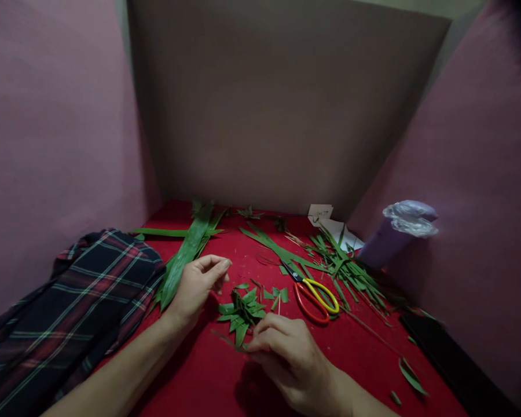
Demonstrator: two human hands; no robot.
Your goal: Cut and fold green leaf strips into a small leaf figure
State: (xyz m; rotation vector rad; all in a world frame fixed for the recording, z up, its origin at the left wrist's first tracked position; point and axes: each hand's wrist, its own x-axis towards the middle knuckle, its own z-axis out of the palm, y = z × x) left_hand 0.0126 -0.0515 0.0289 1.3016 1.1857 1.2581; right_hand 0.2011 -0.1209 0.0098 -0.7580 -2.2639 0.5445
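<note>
A star-shaped piece of folded green leaf [243,311] lies on the red cloth [191,370] between my hands. My right hand [289,356] is closed just below and right of it, its fingertips pinched on a thin leaf strip [224,339] that sticks out leftward. Up and to the left of the star, my left hand [200,284] is raised with thumb and forefinger together; what they hold, if anything, does not show. Scissors [315,298] with one yellow and one red handle rest beyond my right hand. Small leaf cuttings [279,295] lie beside the star.
Long green leaves [189,252] lie behind my left hand. A heap of narrow leaf strips [353,269] is at the right, near white paper [345,234] and a purple container [386,237]. Plaid cloth [99,278] is at the left, a long black object [447,359] at the right.
</note>
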